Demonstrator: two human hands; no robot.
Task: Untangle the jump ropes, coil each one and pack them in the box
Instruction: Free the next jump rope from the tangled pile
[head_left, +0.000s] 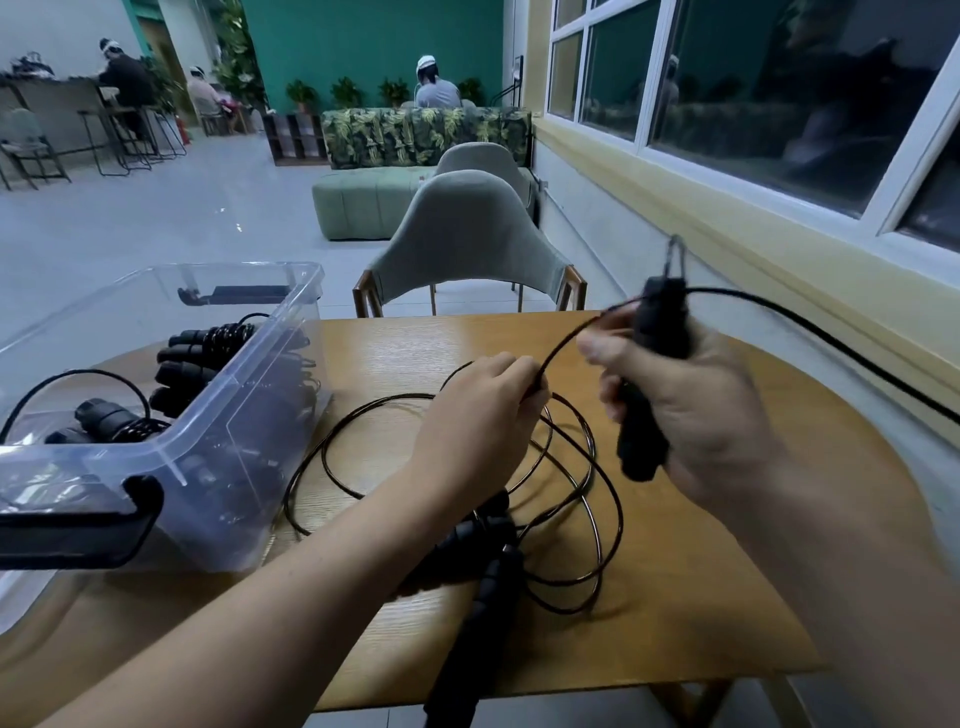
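Two handles (483, 577) lie closest to us, black foam, side by side at the near edge of the counter (701, 597); one sticks out over the edge. Our left forearm passes just above them.

From them, thin black loops (589, 452) spread on the wood in several overlapping rings, approx. in the middle of the counter.

Left hand (478, 415) is over the loops. Its fingers (519, 374) are together & pinch the cord (560, 347), which rises in a curve to the right.

Right hand (691, 415) is raised above the right part of the counter. Its fingers (618, 400) are curled round a 3rd handle (655, 332) & clamp it, held nearly upright w/ a slight tilt. This hand is blurred, so we cannot tell details of the grip. From the top of this handle the cord also runs away to the right, out of view.

On the left stands the box (244, 431), clear plastic, no lid on it, w/ a black latch (78, 530) on the near end. It is just beside the loops but we cannot tell if it touches them. Inside are ropes (208, 348) already coiled, black handles packed next to each other.

Behind the counter stands a grey chair (467, 244). A window (727, 78) is at the right wall. Far in the bg some persons sit, too small to tell more.
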